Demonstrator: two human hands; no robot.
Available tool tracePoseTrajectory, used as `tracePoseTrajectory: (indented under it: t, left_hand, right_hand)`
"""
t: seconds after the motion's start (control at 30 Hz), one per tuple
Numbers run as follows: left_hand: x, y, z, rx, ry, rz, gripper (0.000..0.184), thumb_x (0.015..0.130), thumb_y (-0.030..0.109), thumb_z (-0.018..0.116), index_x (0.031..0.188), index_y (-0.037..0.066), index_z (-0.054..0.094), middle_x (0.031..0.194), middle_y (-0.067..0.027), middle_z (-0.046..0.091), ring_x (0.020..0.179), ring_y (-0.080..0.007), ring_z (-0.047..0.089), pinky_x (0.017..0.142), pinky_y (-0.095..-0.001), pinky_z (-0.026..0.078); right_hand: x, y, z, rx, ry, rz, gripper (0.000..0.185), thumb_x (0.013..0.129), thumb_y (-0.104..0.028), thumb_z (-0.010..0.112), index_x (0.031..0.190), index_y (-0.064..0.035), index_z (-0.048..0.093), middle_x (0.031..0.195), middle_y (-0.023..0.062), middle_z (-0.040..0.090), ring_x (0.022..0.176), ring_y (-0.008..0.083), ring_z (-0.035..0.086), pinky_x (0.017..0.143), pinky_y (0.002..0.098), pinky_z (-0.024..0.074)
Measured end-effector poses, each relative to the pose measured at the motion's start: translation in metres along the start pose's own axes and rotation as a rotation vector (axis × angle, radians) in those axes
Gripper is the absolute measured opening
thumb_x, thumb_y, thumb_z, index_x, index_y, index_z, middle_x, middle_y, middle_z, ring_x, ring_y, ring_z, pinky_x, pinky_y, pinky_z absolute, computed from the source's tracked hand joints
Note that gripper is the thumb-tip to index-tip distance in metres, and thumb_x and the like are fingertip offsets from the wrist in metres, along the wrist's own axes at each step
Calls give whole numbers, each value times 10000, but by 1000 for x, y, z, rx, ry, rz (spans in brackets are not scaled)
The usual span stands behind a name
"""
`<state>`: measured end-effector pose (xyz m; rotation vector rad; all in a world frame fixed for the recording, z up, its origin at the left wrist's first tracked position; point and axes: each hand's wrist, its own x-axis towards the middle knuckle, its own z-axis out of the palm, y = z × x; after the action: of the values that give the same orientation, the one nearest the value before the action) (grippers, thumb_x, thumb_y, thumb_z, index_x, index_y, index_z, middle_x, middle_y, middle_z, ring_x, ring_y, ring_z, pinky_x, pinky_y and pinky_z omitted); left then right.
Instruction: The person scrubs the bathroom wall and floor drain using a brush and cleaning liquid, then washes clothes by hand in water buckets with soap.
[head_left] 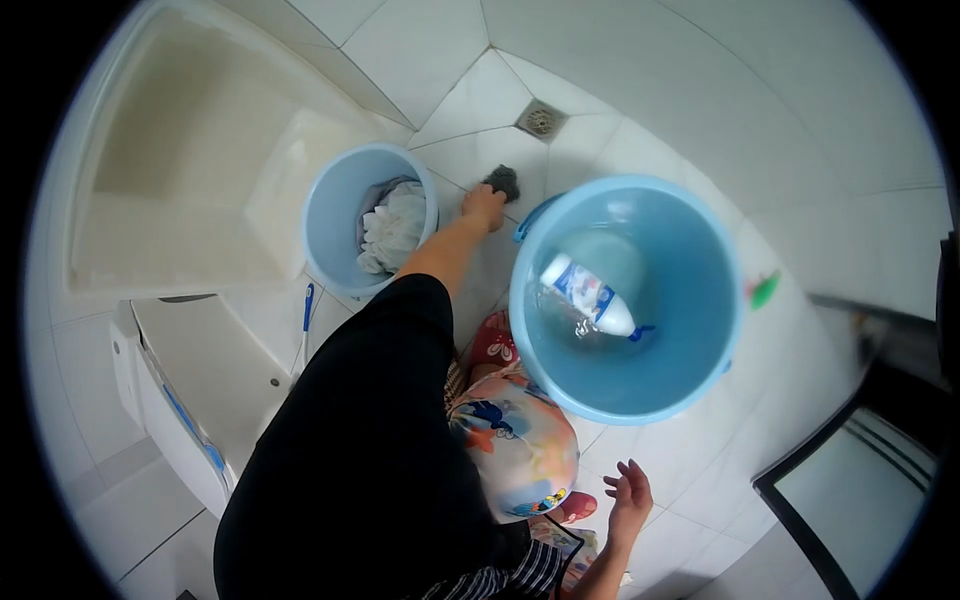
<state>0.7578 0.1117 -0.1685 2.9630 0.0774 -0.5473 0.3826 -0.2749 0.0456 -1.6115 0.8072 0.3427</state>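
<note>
My left hand (484,207) reaches down to the tiled floor, its fingers closed on a dark grey wad (502,183) that looks like a scouring pad or rag. Left of that hand stands a small light blue bucket (318,210) with white and grey cloth (393,228) inside. To its right is a larger blue bucket (690,240) with some water in it. A white bottle (588,292) with a blue cap lies tilted in that bucket. My right hand (628,490) hangs below the large bucket, fingers apart and holding nothing.
A floor drain (541,120) lies beyond my left hand. A cream-coloured basin (170,150) fills the upper left, with a white fixture (220,350) below it. A blue-handled tool (308,305) is beside the fixture. A black-framed object (860,480) stands at right.
</note>
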Motion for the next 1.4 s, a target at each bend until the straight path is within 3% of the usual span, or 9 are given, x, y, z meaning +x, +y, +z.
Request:
tracePoseTrajectory:
  t: [0.17,0.27,0.33,0.43,0.5,0.67,0.8,1.07,1.4]
  left_hand:
    - [-22,17,-2,-321,-6,-120,298,802,188,539,1083,96,574,1085,-138,556,1029,-319,534,896,-398,426]
    - [-25,18,1,-586,209,-107,369,805,231,562,1130,58,551,1199,-126,536,1093,-296,517,917,-400,417]
    - [-27,21,-6,-537,237,-65,387,803,222,559,1153,60,535,1214,-121,523,1118,-293,497,929,-389,409]
    - [-23,31,-31,-429,183,-30,432,803,205,544,1210,69,491,1261,-106,485,1188,-283,434,966,-381,375]
    - [-7,33,-35,-367,106,-27,460,806,198,532,1244,75,464,1293,-95,459,1233,-276,392,991,-383,349]
    - [57,33,-15,-121,209,39,582,806,237,577,1336,119,369,1325,-73,398,1249,-253,347,996,-463,304]
    - [104,34,-14,-19,157,59,585,819,223,549,1365,159,348,1273,-81,429,1201,-245,384,961,-444,320]
    - [144,33,-22,217,99,36,538,886,157,388,1389,331,315,1120,-87,500,1073,-244,478,888,-395,362]
    - [143,40,-12,225,80,-84,529,882,171,396,1390,302,322,1179,-104,499,1108,-245,472,893,-403,356]
  right_hand:
    - [5,6,-3,-99,38,-30,397,901,-82,476,1286,0,425,1164,174,564,860,201,627,671,269,490]
    - [19,-20,14,0,154,-82,503,926,-181,472,1364,-6,296,1288,187,474,986,228,597,759,315,487]
    - [44,-36,25,-46,216,-299,594,937,-225,461,1414,-20,172,1425,211,279,1222,290,430,946,370,396]
    - [79,-93,65,-90,320,-455,653,918,-227,492,1423,-20,136,1465,228,156,1330,350,248,1060,397,248]
    - [109,-103,81,-643,565,-430,691,888,-229,532,1420,-18,147,1453,260,154,1343,393,188,1086,396,188]
    - [109,-104,94,-756,745,-485,692,744,-50,525,1395,-94,294,1417,270,211,1284,418,294,1015,440,329]
    - [109,-107,95,-822,715,-452,672,736,-35,506,1379,-97,323,1423,258,198,1287,420,289,989,438,361]
    - [107,-112,94,-918,666,-418,658,720,-39,488,1361,-77,344,1414,273,188,1289,449,261,999,485,329]
    - [108,-106,92,-909,658,-462,610,730,-67,513,1326,-64,383,1410,284,194,1295,434,257,1032,447,299]
